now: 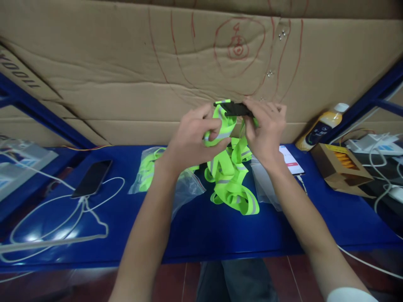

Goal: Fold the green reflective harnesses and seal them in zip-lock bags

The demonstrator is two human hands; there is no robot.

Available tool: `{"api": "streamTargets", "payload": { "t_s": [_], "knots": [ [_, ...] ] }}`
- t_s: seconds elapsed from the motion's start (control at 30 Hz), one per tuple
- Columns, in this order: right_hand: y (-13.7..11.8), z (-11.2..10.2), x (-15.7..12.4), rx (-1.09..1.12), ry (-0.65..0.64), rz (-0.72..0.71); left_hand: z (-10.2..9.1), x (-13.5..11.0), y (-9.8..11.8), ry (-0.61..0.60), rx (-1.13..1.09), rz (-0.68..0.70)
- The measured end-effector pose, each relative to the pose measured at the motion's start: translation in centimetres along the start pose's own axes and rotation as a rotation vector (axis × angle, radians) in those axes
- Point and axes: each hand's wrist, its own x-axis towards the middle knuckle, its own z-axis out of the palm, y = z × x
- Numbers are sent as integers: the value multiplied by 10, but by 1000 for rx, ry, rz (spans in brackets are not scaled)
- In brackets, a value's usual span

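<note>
Above the blue table, my left hand (198, 136) is closed on a neon yellow-green reflective strap (225, 128) with grey stripes. My right hand (266, 126) grips a black buckle (237, 109) through which the strap's end seems to pass. The rest of the strap hangs down and lies in loops (234, 197) on the tabletop between my forearms. Behind my left forearm is a clear plastic bag (143, 172) with more of the same green strap inside. Another clear bag (264, 184) lies under my right wrist.
A dark phone (92, 178) with white cables lies on the left; a lit phone (291, 160) is at right. Further right are a juice bottle (324, 126) and an open cardboard box (341, 170). A cardboard wall (126, 71) with red marker lines closes off the back.
</note>
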Motion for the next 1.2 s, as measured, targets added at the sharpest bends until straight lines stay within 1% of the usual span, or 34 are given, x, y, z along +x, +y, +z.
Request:
{"api": "streamTargets", "payload": {
  "t_s": [0.03,0.07,0.13,0.17,0.2,0.23,0.27,0.3,0.4,0.43,0.47,0.5,0.53,0.6,0.67,0.7,0.77,0.8,0.83,0.87,0.9,0.93,1.0,1.03,1.07,1.1,1.13,1.17,1.2],
  "knots": [
    [-1,0,-1,-9,-4,6,2,1,1,50,-41,-30],
    [-1,0,-1,-22,-2,18,4,1,2,154,-84,-86],
    [0,-2,-1,-64,16,39,6,2,0,419,-128,-225],
    [2,-3,0,-88,37,32,7,2,-2,522,-107,-275],
    [3,-5,1,-109,70,1,8,1,-3,563,-67,-304],
    [3,-6,3,-124,115,-46,9,1,-4,543,-38,-310],
    [3,-7,4,-129,154,-96,9,1,-5,478,-60,-292],
    [2,-8,5,-124,173,-138,10,0,-5,385,-146,-273],
    [1,-13,8,-72,199,-181,11,-1,-5,-4,-597,-274],
    [2,-14,9,-57,202,-189,11,-1,-6,-104,-688,-281],
    [5,-15,9,-48,207,-203,9,-2,-7,-173,-709,-295],
    [9,-16,10,-45,221,-216,6,-2,-8,-197,-665,-309],
    [14,-17,10,-50,237,-226,3,-2,-8,-180,-578,-317],
    [25,-18,11,-69,275,-234,-7,-1,-4,-100,-332,-329],
    [32,-20,12,-103,299,-209,-16,1,5,-3,-72,-328],
    [33,-21,13,-126,310,-181,-20,1,11,67,41,-323],
    [33,-24,16,-172,329,-101,-22,3,23,284,213,-291],
    [33,-26,18,-188,334,-47,-21,3,27,382,258,-264],
    [33,-27,19,-197,337,8,-19,2,30,438,276,-234],
    [35,-29,20,-195,343,65,-17,2,30,433,269,-199],
    [38,-30,21,-182,353,111,-14,1,28,364,246,-155],
    [41,-31,22,-163,364,152,-12,0,24,241,208,-108],
    [48,-33,21,-126,385,190,-6,-2,15,-107,72,-58],
    [51,-34,21,-115,391,191,-3,-2,10,-255,-17,-71],
    [51,-35,20,-110,387,187,0,-3,7,-332,-99,-115],
    [50,-36,20,-109,378,176,3,-3,4,-315,-158,-184],
    [46,-37,19,-107,366,158,6,-2,3,-204,-180,-257],
    [41,-37,18,-98,344,133,9,-1,4,-15,-161,-312],
    [34,-36,17,-75,315,95,12,0,5,185,-122,-337]
  ]
}}
